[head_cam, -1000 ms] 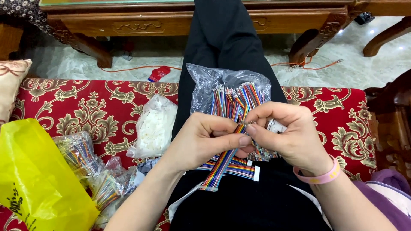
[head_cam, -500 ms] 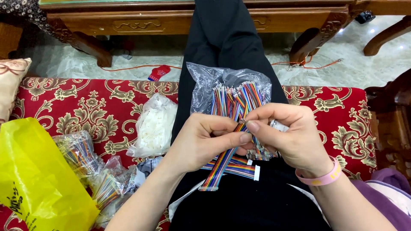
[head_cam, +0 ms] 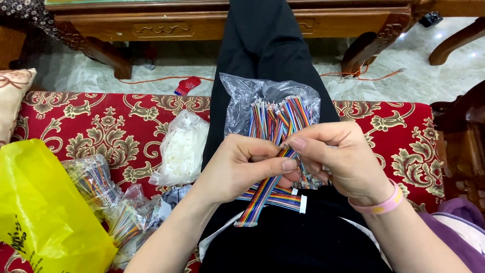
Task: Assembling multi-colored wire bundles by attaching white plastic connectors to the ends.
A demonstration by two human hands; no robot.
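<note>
My left hand (head_cam: pixel 242 169) and my right hand (head_cam: pixel 336 159) meet over my lap, both pinching the top end of a flat multicoloured ribbon cable (head_cam: pixel 262 194) that hangs down to the left. Under it lies a second ribbon cable with a white connector (head_cam: pixel 290 202) across my black trousers. Just beyond my fingers, a clear plastic bag of coloured wires (head_cam: pixel 275 108) rests on my thigh. A pink band is on my right wrist.
A clear bag of white connectors (head_cam: pixel 182 149) lies on the red patterned cushion (head_cam: pixel 101 126) to the left. Further left sit bags of coloured wires (head_cam: pixel 98 184) and a yellow plastic bag (head_cam: pixel 38 212). A carved wooden table (head_cam: pixel 166 25) stands ahead.
My fingers have shifted slightly on the cable's top end; the hands and the cable stay in the same place.
</note>
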